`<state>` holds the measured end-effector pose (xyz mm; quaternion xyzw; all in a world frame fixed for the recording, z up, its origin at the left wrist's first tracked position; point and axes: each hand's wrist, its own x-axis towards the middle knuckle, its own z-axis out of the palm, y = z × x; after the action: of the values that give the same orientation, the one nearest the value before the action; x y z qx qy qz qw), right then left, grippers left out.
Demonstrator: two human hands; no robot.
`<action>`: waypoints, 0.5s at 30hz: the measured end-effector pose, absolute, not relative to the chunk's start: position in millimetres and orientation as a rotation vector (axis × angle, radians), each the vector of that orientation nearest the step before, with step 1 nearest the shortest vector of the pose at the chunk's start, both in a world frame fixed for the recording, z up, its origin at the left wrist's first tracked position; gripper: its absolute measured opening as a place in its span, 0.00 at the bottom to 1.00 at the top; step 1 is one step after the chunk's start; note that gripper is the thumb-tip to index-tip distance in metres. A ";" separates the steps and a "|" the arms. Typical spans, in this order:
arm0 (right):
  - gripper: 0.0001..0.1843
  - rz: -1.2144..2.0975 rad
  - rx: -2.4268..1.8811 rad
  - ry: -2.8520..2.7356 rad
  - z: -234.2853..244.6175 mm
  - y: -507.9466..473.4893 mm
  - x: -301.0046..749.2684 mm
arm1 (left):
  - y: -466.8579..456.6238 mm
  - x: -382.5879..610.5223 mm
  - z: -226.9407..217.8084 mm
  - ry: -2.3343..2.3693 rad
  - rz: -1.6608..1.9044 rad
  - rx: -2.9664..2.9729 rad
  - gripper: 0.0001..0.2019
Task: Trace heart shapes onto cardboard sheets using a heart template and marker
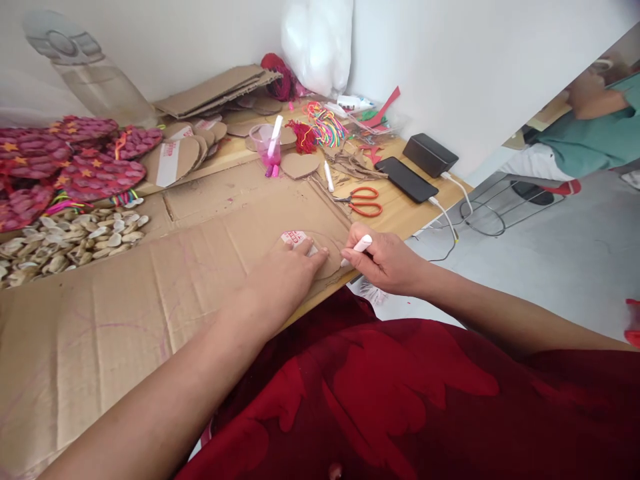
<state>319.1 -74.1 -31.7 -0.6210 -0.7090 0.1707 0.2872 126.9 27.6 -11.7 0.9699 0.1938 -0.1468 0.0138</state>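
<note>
My left hand (283,277) lies flat, fingers stretched out, on a cardboard cutout (331,264) with a red-and-white printed label partly under the fingers. The cutout has a curved edge; its full outline is hidden by the hand. Beneath it spreads a large creased cardboard sheet (200,257) bearing faint pinkish lines. Closed around a white marker (364,243), my right hand (387,261) is at the cutout's right edge. The marker's lower end points down at the cardboard there, and its tip is too small to make out.
Orange-handled scissors (366,201), a phone (406,180) on a cable and a black box (430,155) lie at the right. A cup (269,145) holds a marker. Shells (75,240) and decorated pink pieces (95,167) are left, near a bottle (95,73). Another person (585,140) sits far right.
</note>
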 end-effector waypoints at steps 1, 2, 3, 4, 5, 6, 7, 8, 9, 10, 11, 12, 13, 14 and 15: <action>0.11 0.447 -1.666 -1.890 -32.0 -72.7 320.2 | 27.6 126.6 -12.2 0.612 -0.439 3.022 0.24; 0.11 0.432 -1.667 -1.887 -32.6 -70.3 321.8 | 27.8 126.3 -12.8 0.613 -0.424 3.019 0.24; 0.11 0.413 -1.661 -1.885 -33.5 -67.4 323.6 | 28.1 126.0 -13.5 0.612 -0.413 3.013 0.23; 0.10 0.391 -1.649 -1.883 -34.4 -64.1 325.6 | 28.5 125.5 -14.3 0.612 -0.401 3.007 0.23; 0.10 0.371 -1.638 -1.881 -35.3 -61.0 327.3 | 28.9 125.1 -15.1 0.608 -0.391 3.005 0.23; 0.10 0.355 -1.630 -1.879 -36.1 -58.5 328.6 | 29.5 124.7 -16.0 0.601 -0.378 3.006 0.23; 0.10 0.341 -1.626 -1.877 -36.6 -57.1 329.1 | 30.0 124.3 -16.9 0.591 -0.363 3.010 0.23; 0.10 0.334 -1.626 -1.877 -36.7 -56.9 328.9 | 30.6 123.9 -17.8 0.584 -0.349 3.014 0.22; 0.10 0.331 -1.631 -1.878 -36.6 -58.1 327.8 | 31.2 123.7 -18.8 0.575 -0.342 3.015 0.21; 0.11 0.333 -1.636 -1.880 -36.2 -60.6 326.0 | 31.9 123.5 -19.9 0.565 -0.336 3.016 0.21; 0.11 0.340 -1.642 -1.883 -35.8 -63.9 323.5 | 32.5 123.4 -21.1 0.560 -0.325 3.017 0.20; 0.11 0.351 -1.647 -1.885 -35.3 -67.7 320.8 | 33.2 123.4 -22.3 0.559 -0.314 3.020 0.20; 0.11 0.362 -1.647 -1.888 -34.9 -71.3 318.2 | 33.8 123.5 -23.5 0.561 -0.301 3.023 0.19; 0.11 0.373 -1.642 -1.891 -34.7 -74.3 316.1 | 34.3 123.6 -24.4 0.567 -0.290 3.026 0.19; 0.11 0.383 -1.634 -1.892 -34.8 -76.3 314.9 | 34.8 123.9 -25.1 0.575 -0.287 3.025 0.19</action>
<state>314.9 -76.3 -34.8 -0.6161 -0.7132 0.1443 0.3014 123.9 34.8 -25.1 0.9779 0.1860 -0.0927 0.0247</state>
